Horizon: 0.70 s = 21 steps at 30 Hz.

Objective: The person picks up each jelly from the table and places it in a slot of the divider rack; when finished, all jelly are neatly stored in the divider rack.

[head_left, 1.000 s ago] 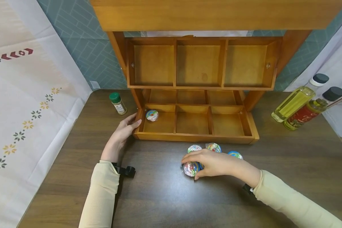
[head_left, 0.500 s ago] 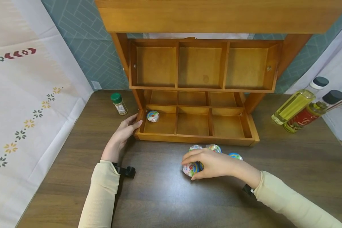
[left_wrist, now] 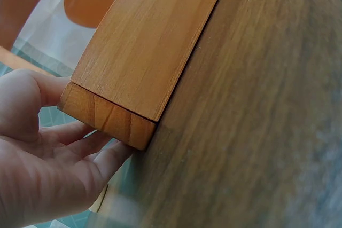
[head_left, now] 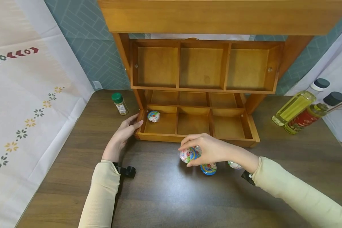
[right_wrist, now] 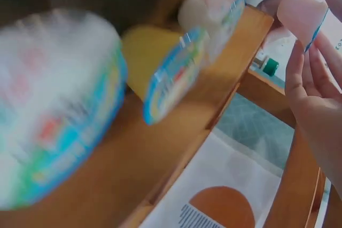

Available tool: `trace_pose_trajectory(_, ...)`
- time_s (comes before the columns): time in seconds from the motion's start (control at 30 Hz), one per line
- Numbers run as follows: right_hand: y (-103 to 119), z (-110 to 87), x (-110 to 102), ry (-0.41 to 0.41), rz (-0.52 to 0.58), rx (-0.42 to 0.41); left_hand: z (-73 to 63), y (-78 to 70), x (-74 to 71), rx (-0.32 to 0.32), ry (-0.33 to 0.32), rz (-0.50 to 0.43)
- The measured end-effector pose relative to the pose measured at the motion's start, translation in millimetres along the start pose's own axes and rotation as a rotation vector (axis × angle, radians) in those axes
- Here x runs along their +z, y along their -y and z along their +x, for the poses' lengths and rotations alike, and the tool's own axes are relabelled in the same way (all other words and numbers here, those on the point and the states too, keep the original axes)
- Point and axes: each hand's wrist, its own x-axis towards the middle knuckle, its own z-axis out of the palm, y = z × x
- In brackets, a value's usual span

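My right hand (head_left: 211, 148) pinches a jelly cup (head_left: 186, 155) with a printed foil lid, between thumb and fingers, just in front of the wooden shelf (head_left: 162, 137). In the right wrist view, this cup (right_wrist: 299, 17) looks pink and translucent. Another jelly cup (head_left: 208, 169) with a blue-edged lid lies on the table below that hand, and one more cup (head_left: 234, 165) is partly hidden by the forearm. One jelly cup (head_left: 154, 116) sits in the lower left compartment. My left hand (head_left: 124, 133) grips the shelf's lower left end, its thumb over the side (left_wrist: 101, 113).
A green-capped spice jar (head_left: 120, 104) stands left of the shelf. Two oil bottles, one clear-labelled (head_left: 294, 107) and one red-labelled (head_left: 305, 118), stand at the right. The upper tray (head_left: 203, 66) has three compartments. Patterned white cloth (head_left: 45, 142) hangs on the left.
My right hand has risen from the table with the jelly cup and moved slightly toward the shelf. The left hand holds its place at the shelf's end.
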Motion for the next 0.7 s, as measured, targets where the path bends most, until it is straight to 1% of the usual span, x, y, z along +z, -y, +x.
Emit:
trace_pose_trajectory(0.1,0,10.3,-9,-0.037,-0.002,0.006,-0.1,0.1,-0.2,0.0,-0.001,0.008)
trace_pose_trajectory(0.23,1,27.0,-17,-0.109,-0.023,0.007,0.3,0.4,-0.9,0.006,-0.001,0.008)
trace_pose_trajectory(0.37,-1,46.8,-23,-0.151,0.011,0.043,0.5,0.5,-1.1,0.009,-0.001,0.005)
trace_pose_trajectory(0.5,-9,67.4,-23,-0.17,0.038,0.094,-0.6,-0.4,-1.3,0.011,-0.004,0.009)
trace_pose_trajectory(0.7,-23,90.0,-15,-0.181,-0.009,0.162,0.0,-1.4,-0.4,0.007,-0.008,0.02)
